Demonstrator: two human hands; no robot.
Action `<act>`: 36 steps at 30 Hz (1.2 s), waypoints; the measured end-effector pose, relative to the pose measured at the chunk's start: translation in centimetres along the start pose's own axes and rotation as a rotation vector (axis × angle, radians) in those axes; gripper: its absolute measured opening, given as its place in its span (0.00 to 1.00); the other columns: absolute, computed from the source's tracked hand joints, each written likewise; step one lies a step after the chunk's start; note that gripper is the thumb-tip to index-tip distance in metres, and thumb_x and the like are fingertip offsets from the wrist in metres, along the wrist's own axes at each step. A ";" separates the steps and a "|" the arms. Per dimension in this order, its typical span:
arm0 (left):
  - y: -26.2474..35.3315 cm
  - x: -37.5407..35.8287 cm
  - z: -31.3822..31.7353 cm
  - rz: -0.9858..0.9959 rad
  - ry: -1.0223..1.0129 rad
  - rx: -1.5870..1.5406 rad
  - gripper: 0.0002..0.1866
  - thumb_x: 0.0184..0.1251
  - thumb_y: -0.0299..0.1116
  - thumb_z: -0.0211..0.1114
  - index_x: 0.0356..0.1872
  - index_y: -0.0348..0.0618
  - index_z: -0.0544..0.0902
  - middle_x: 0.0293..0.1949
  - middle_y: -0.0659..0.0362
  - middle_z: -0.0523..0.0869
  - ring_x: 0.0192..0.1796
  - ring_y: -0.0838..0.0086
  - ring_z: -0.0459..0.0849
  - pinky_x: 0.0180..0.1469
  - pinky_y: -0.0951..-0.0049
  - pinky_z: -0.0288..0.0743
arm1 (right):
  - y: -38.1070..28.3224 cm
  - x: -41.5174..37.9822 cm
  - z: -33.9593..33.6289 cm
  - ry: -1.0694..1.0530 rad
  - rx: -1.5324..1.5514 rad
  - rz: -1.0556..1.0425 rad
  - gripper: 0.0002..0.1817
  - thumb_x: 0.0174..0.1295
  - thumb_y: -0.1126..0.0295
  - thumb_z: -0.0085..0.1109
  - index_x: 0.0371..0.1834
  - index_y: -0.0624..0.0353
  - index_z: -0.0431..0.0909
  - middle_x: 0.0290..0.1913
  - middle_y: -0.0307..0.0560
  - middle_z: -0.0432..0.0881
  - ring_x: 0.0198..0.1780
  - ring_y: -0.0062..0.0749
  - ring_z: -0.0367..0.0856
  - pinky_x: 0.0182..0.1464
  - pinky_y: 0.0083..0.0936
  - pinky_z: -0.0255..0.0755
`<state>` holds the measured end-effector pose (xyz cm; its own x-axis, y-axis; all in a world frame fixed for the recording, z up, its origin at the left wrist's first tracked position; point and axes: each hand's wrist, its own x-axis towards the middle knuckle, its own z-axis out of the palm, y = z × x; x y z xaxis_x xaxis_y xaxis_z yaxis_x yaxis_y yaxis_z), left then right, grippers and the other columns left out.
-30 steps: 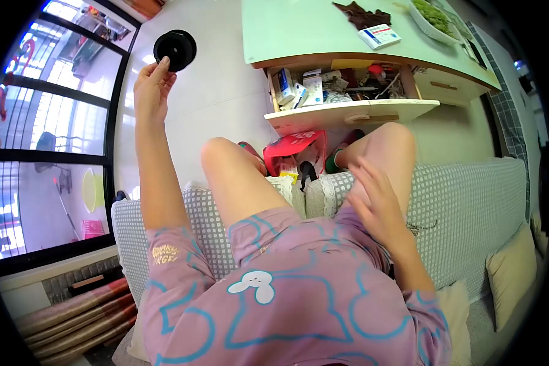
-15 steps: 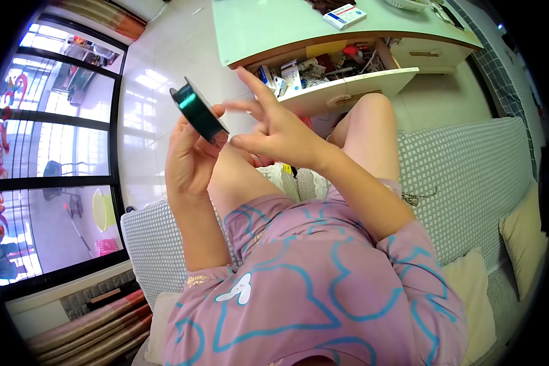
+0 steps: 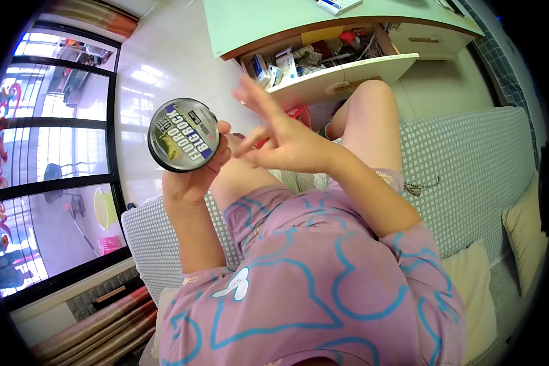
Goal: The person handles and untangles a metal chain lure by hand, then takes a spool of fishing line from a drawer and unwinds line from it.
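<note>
A round spool [image 3: 185, 135] with a grey printed label and a dark rim is held up at the left of centre, its flat labelled face toward the camera. My left hand [image 3: 196, 177] grips it from behind and below, with fingertips showing at its right edge. To the right of the spool, my right hand [image 3: 283, 137] is raised with its fingers spread, slightly blurred and apart from the spool. No object shows in my right hand.
Ahead, an open drawer [image 3: 335, 84] holds small boxes and assorted items beneath a pale green tabletop [image 3: 274, 21]. A white box [image 3: 338, 5] lies on top. The checkered sofa cover [image 3: 470, 158] extends right, with a beige cushion [image 3: 526, 235]. Glass doors [image 3: 73, 152] stand left.
The spool has turned from edge-on, with its green side showing, to face the camera with its label. My right hand stays spread, a little lower. The view has shifted slightly.
</note>
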<state>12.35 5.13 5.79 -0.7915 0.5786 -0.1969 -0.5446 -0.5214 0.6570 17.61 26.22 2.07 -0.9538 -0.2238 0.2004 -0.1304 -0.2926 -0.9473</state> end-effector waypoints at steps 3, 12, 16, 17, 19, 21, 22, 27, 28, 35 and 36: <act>-0.6 -0.7 1.5 -0.014 0.046 0.002 0.25 0.67 0.44 0.63 0.55 0.32 0.75 0.42 0.49 0.82 0.27 0.76 0.67 0.32 0.76 0.65 | 0.6 0.8 0.7 -0.220 0.161 0.127 0.54 0.59 0.83 0.61 0.81 0.46 0.33 0.53 0.49 0.80 0.48 0.26 0.81 0.46 0.21 0.76; 0.8 -0.9 -0.3 -0.197 -0.236 -0.351 0.29 0.66 0.45 0.64 0.58 0.33 0.71 0.44 0.47 0.84 0.26 0.78 0.65 0.29 0.78 0.62 | 2.7 1.2 -2.8 0.016 -0.015 0.091 0.21 0.66 0.75 0.56 0.62 0.59 0.72 0.49 0.43 0.81 0.42 0.23 0.80 0.43 0.21 0.78; 0.0 -0.6 0.4 -0.278 -0.302 -0.352 0.27 0.65 0.44 0.65 0.57 0.35 0.72 0.43 0.49 0.85 0.26 0.79 0.65 0.29 0.79 0.62 | 0.8 1.2 -0.9 -0.105 0.164 0.041 0.41 0.61 0.81 0.55 0.77 0.50 0.48 0.58 0.49 0.78 0.45 0.28 0.81 0.46 0.27 0.80; -0.4 -0.7 0.7 -0.280 -0.313 -0.348 0.29 0.65 0.46 0.65 0.58 0.35 0.72 0.42 0.49 0.85 0.26 0.79 0.66 0.28 0.80 0.63 | 1.0 1.3 -0.3 -0.174 0.228 0.060 0.46 0.60 0.82 0.55 0.79 0.48 0.41 0.59 0.50 0.77 0.45 0.29 0.81 0.47 0.29 0.80; -0.9 -0.6 1.8 -0.301 -0.349 -0.349 0.30 0.64 0.48 0.66 0.58 0.35 0.72 0.42 0.49 0.85 0.26 0.79 0.67 0.29 0.80 0.63 | 1.4 1.6 0.7 -0.334 0.316 0.146 0.50 0.59 0.83 0.54 0.81 0.46 0.36 0.57 0.51 0.78 0.44 0.31 0.82 0.47 0.28 0.80; -0.8 -0.7 1.6 -0.304 -0.388 -0.331 0.34 0.60 0.49 0.69 0.59 0.35 0.71 0.44 0.47 0.85 0.27 0.79 0.68 0.29 0.80 0.63 | 0.9 1.4 0.7 -0.391 0.137 0.243 0.35 0.64 0.77 0.55 0.76 0.51 0.57 0.44 0.45 0.84 0.34 0.24 0.82 0.35 0.19 0.77; -0.7 -0.9 1.2 -0.295 -0.380 -0.329 0.34 0.60 0.49 0.69 0.59 0.35 0.71 0.44 0.47 0.85 0.27 0.79 0.68 0.29 0.80 0.63 | 0.4 1.3 0.2 -0.402 0.141 0.242 0.35 0.64 0.77 0.55 0.76 0.51 0.57 0.44 0.45 0.84 0.34 0.24 0.82 0.35 0.19 0.77; 0.0 -1.1 0.6 -0.246 -0.365 -0.366 0.29 0.66 0.44 0.67 0.61 0.38 0.69 0.44 0.47 0.83 0.25 0.79 0.67 0.28 0.80 0.64 | 0.9 0.2 -2.4 -0.126 0.180 0.187 0.12 0.74 0.64 0.51 0.49 0.58 0.82 0.21 0.33 0.76 0.15 0.10 0.69 0.16 0.12 0.61; 0.0 -1.1 0.7 -0.235 -0.349 -0.426 0.27 0.68 0.43 0.65 0.61 0.39 0.70 0.43 0.47 0.83 0.25 0.80 0.67 0.28 0.80 0.65 | 0.9 0.1 -2.8 -0.089 0.256 0.137 0.13 0.75 0.64 0.50 0.48 0.59 0.81 0.17 0.32 0.73 0.14 0.10 0.67 0.16 0.12 0.62; -0.1 -0.2 0.6 -0.238 -0.352 -0.585 0.24 0.73 0.41 0.57 0.61 0.33 0.67 0.36 0.46 0.80 0.19 0.80 0.73 0.24 0.76 0.69 | -1.1 -0.2 -2.5 0.230 0.132 0.024 0.10 0.72 0.65 0.55 0.42 0.56 0.83 0.29 0.29 0.78 0.20 0.07 0.67 0.22 0.10 0.64; -0.1 -0.1 0.6 -0.242 -0.359 -0.585 0.25 0.74 0.41 0.56 0.60 0.30 0.66 0.35 0.48 0.79 0.19 0.79 0.74 0.24 0.76 0.69 | -0.9 -0.2 -2.6 0.229 0.135 0.025 0.10 0.72 0.65 0.55 0.42 0.56 0.83 0.29 0.29 0.78 0.20 0.07 0.67 0.22 0.10 0.64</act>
<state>12.64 5.45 6.18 -0.5454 0.8377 0.0293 -0.8313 -0.5451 0.1090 17.17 28.97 2.25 -0.9946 -0.0208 0.1013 -0.0836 -0.4142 -0.9063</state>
